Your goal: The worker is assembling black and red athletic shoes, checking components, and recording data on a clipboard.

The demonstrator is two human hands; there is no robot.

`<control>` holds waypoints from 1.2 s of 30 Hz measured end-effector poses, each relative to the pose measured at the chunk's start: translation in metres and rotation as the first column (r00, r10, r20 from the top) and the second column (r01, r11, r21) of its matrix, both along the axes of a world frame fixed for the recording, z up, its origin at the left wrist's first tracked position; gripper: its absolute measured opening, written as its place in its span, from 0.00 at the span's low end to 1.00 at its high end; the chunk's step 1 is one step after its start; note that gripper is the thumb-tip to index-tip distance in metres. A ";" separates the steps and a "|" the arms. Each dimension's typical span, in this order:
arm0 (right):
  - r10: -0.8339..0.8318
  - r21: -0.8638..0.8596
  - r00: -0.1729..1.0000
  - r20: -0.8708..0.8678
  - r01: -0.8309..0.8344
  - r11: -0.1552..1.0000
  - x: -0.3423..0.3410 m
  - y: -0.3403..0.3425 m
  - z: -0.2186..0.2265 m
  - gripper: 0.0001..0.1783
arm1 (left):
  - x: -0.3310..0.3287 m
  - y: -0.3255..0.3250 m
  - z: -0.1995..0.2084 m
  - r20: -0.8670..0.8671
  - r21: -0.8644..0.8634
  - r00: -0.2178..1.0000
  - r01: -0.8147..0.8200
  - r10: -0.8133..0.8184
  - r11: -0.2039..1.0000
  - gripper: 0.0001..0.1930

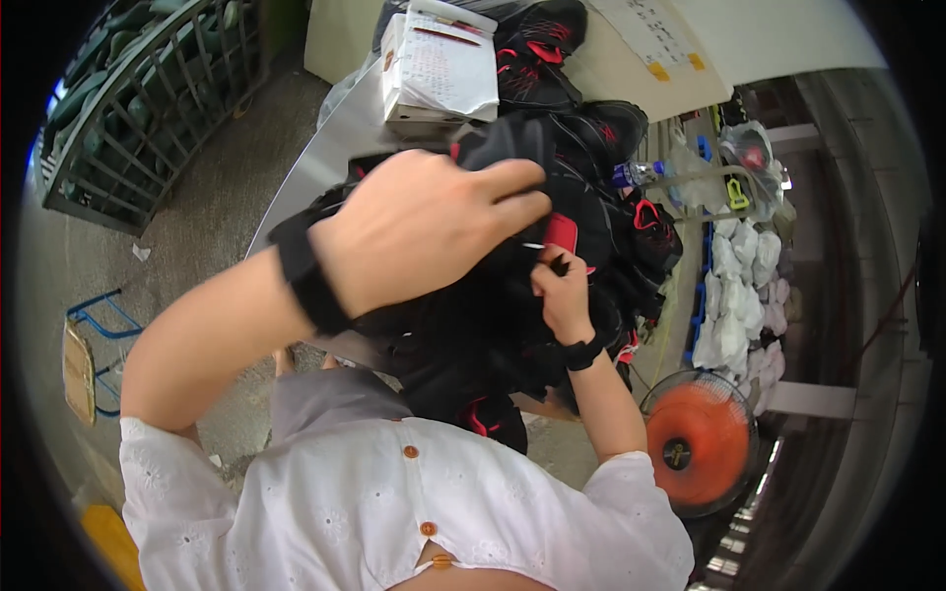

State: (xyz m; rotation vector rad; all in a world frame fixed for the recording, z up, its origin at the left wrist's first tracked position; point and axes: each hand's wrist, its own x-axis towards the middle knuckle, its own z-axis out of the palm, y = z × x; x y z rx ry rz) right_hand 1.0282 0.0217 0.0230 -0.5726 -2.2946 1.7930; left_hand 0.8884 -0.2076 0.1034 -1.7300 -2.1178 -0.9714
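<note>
A pile of black shoes with red trim (601, 133) covers the table in front of me. My left hand (434, 222) is raised over the pile, its fingers curled and slightly blurred, closed on something I cannot make out. Just beyond its fingers is a blurred black shape. On the right, lower down, my right hand (565, 295) is closed around a small black tool with a thin bright tip (533, 245), its kind unclear. A red patch (562, 232) on a black shoe lies right above that hand. Both wrists wear black bands.
A white box (448, 74) with written paper and a pen on top stands at the table's far side. A plastic bottle (639, 174) lies at the right. An orange fan (700, 443) is near my right elbow. Left are a metal cage of dark green objects (148, 98) and a stool (79, 369).
</note>
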 end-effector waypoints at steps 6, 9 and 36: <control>-0.067 -0.192 0.998 -0.008 0.064 0.979 0.002 -0.019 0.010 0.14 | -0.001 0.045 -0.023 -0.140 -0.501 0.974 0.083 -0.176 0.861 0.21; -0.191 -0.396 0.976 -0.101 0.136 0.908 0.007 -0.010 0.004 0.13 | 0.022 0.035 -0.019 -0.090 -0.656 0.988 0.037 -0.127 0.754 0.18; 0.006 -0.205 0.896 -0.443 -0.108 0.973 0.010 0.011 0.020 0.13 | 0.010 0.062 -0.064 0.769 -0.257 0.639 0.328 -0.014 0.909 0.08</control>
